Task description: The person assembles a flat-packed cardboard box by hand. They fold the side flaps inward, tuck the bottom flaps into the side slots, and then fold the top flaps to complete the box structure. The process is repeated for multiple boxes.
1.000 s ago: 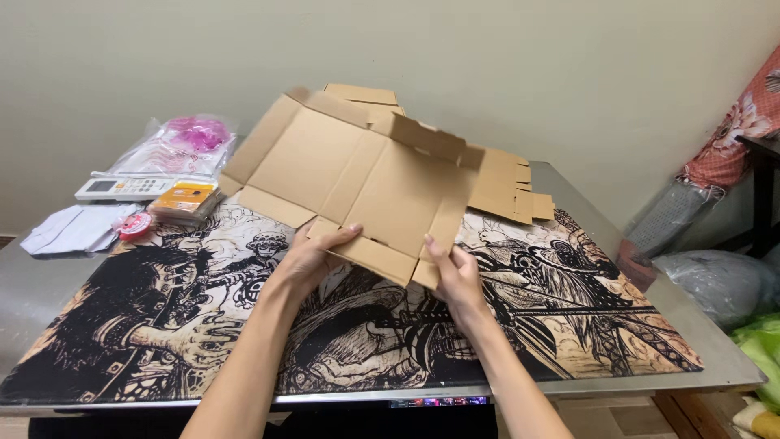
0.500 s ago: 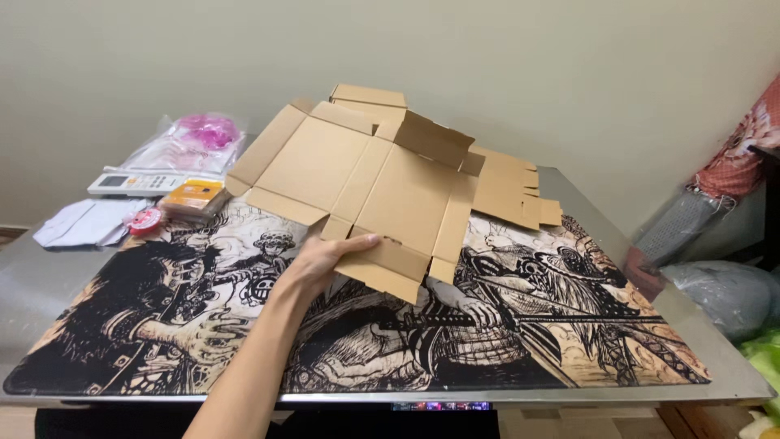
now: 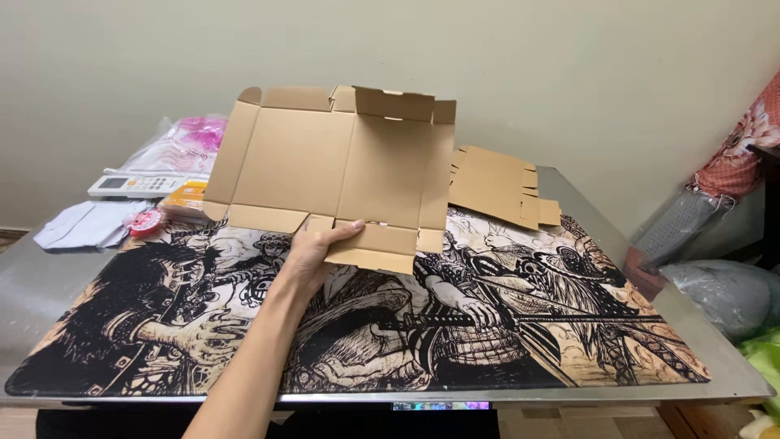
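1. While it grips the bottom flap, the left hand (image 3: 313, 252) is closed on the unfolded cardboard box blank (image 3: 333, 167), thumb on the front, holding it upright above the illustrated mat (image 3: 244, 325).
2. The right hand is out of view.
3. A second flat cardboard blank (image 3: 496, 185) lies near the worktop's (image 3: 32, 276) far edge.
4. A remote control (image 3: 138, 184), pink bag (image 3: 183, 142) and round pink tape (image 3: 146, 221) sit at the far left corner.

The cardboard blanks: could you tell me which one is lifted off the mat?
The larger unfolded cardboard box blank, raised by the left hand; the smaller cardboard blank lies flat behind.
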